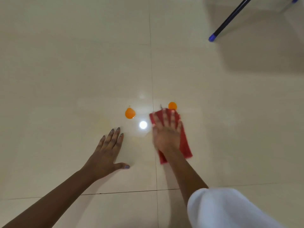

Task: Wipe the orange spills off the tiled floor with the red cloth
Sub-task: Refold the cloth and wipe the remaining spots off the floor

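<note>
Two orange spills lie on the cream tiled floor (65, 79): a teardrop-shaped spill (130, 113) left of the vertical grout line and a round spill (172, 105) right of it. The red cloth (184, 142) lies flat on the floor, its far edge just short of the round spill. My right hand (166, 132) presses flat on the cloth with fingers spread; it is blurred. My left hand (108, 152) rests flat on the bare tile, fingers apart, below and left of the teardrop spill.
A black pole with a blue tip (213, 37) slants down at the upper right, beside a pale object and its shadow. My knee in white cloth (230, 209) fills the lower right. A bright light reflection (143, 125) sits between my hands.
</note>
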Available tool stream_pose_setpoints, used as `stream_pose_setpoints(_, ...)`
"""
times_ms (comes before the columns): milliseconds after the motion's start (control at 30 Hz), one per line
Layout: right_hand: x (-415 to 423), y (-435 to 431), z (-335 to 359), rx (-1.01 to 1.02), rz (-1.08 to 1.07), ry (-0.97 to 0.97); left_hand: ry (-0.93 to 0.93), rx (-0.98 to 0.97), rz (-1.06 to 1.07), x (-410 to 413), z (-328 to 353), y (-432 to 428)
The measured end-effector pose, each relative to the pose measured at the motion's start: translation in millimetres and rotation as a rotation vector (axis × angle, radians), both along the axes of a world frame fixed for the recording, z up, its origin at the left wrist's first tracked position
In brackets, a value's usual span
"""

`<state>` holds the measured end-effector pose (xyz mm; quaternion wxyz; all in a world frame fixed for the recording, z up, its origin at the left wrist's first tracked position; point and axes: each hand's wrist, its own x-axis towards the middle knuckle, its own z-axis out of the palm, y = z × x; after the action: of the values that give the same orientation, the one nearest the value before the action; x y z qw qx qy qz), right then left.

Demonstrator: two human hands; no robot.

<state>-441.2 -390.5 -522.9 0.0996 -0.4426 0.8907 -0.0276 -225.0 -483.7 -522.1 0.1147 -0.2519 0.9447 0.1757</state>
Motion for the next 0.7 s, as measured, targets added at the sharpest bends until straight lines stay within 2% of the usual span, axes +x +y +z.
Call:
stream_pose_setpoints(67,37,-5,1,-0.048,0.144,-0.034,0.013,-0.016,0.063,5,1,-5)
stream_pose_setpoints(167,72,47,2,-0.072,0.285,-0.037,-0.03,-0.044,0.224,23,5,-25)
stream_pose_setpoints(267,37,54,0,-0.062,0.136,0.029,-0.104,-0.012,0.283,33,4,-40)
stream_pose_setpoints(333,9,8,3,-0.05,0.048,0.05,-0.107,0.025,0.294,36,1,-44)
stream_pose_setpoints(433,-4,-83,7,-0.01,0.027,-0.058,-0.111,0.062,0.289,34,-1,-42)
stream_pose_setpoints(533,47,-126,12,0.006,0.327,-0.082,-0.091,0.072,0.288,33,1,-44)
stream_pose_setpoints(633,92,-76,9,-0.067,0.588,-0.136,-0.039,0.093,0.364,45,6,-52)
stream_pose_setpoints(700,81,-32,2,-0.097,0.593,-0.092,-0.045,0.064,0.386,57,7,-57)
